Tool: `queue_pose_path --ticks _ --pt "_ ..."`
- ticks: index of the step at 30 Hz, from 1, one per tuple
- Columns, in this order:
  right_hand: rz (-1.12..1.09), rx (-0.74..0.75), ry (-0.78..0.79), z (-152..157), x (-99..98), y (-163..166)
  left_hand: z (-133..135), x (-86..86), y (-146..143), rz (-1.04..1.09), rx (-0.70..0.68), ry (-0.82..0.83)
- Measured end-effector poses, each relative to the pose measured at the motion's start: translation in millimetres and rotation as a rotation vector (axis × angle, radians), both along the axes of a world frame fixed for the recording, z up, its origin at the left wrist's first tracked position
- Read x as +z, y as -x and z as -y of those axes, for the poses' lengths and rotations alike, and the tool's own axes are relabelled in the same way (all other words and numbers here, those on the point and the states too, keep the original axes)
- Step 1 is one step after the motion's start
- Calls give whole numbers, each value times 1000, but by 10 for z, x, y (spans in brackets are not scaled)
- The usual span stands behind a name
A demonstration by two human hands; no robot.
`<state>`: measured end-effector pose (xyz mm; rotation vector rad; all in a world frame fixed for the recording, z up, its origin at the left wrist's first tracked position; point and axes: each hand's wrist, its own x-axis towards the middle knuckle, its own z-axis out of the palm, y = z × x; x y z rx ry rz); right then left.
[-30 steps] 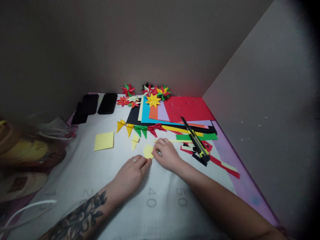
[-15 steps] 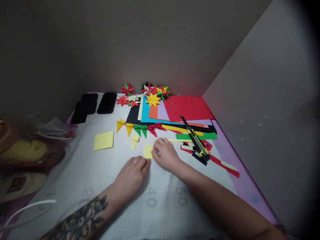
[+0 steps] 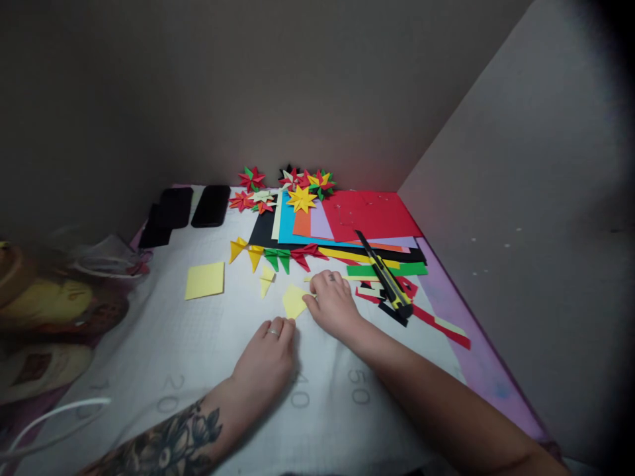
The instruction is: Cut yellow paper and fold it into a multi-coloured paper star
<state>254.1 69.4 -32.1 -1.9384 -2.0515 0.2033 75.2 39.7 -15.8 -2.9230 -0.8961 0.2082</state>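
Pressing down flat, the right hand (image 3: 333, 305) and the left hand (image 3: 268, 350) pin the small yellow paper (image 3: 294, 301) between them; it looks thin, light and bendy, best pinched at an edge.

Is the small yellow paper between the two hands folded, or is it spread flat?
Folded, it seems: the small yellow paper shows an irregular, angled outline, unlike the flat yellow square. It lies on the mat; creases are too blurred to see.

Pale yellow paper piece (image 3: 294, 301), yellow square sheet (image 3: 205, 279), red sheet (image 3: 374, 215), yellow-and-black utility knife (image 3: 385, 276), white gridded mat (image 3: 198, 344)
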Motion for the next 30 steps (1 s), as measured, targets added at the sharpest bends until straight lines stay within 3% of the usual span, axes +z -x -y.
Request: queue_pose_path --ticks 4,6,10,12,17,21,24,30 --pt "35 -103 -42 -20 -1 -94 24 33 -4 -26 8 4" --pt "-30 -64 -104 7 -1 -133 15 45 1 -20 13 8" --pt "-220 369 -263 179 -29 -136 -12 70 9 24 21 16" --pt "-223 508 -277 277 -64 -108 -28 88 22 59 19 0" --pt "-223 528 -257 350 -135 -81 -143 111 158 235 10 115" --pt "-260 577 -224 291 -119 -122 -296 21 306 426 132 87" --pt "-266 631 -207 245 -97 -153 -378 -67 351 566 185 167" --pt "-224 673 -178 196 -87 -203 -437 -76 304 658 126 204"
